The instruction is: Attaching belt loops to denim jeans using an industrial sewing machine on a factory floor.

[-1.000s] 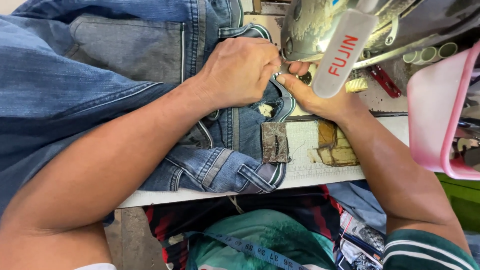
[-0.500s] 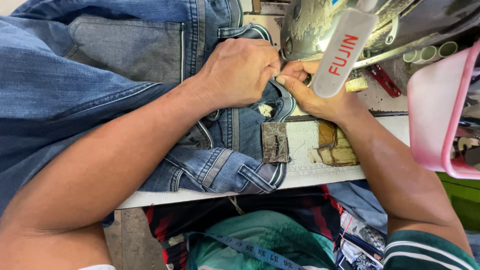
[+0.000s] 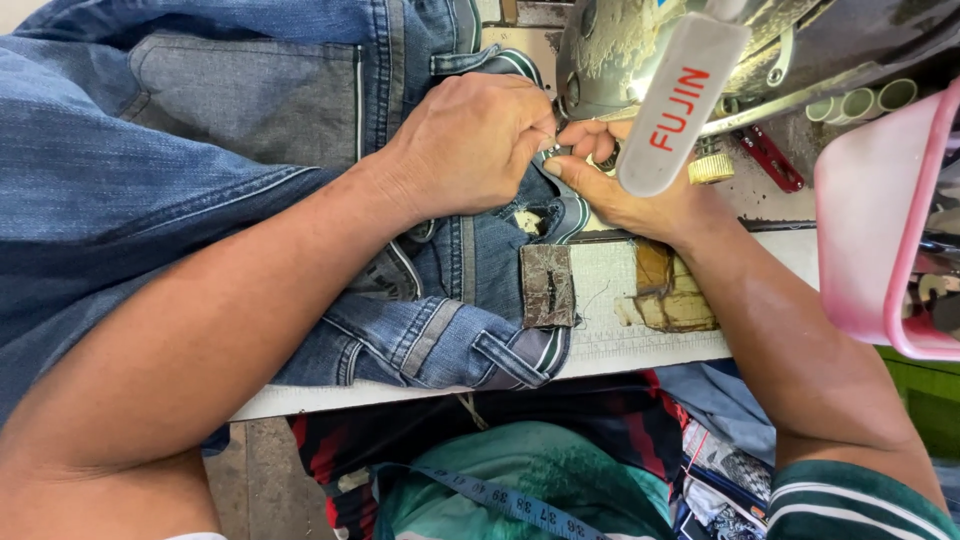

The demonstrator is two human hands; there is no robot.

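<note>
On the white sewing table (image 3: 650, 345), a pair of blue jeans (image 3: 200, 180) lies bunched, its waistband folded toward the sewing machine (image 3: 640, 60). The left hand (image 3: 470, 145) rests knuckles-up on the denim, fingers curled and pinching the waistband edge just under the machine head. The right hand (image 3: 620, 190) meets it there, thumb and forefinger pressed together on the same bit of fabric, touching the left fingertips. A worn leather patch (image 3: 548, 285) shows on the waistband nearer the table edge. A pink plastic tray (image 3: 880, 220) stands to the right, and a blue measuring tape (image 3: 510, 500) hangs below the table.
</note>
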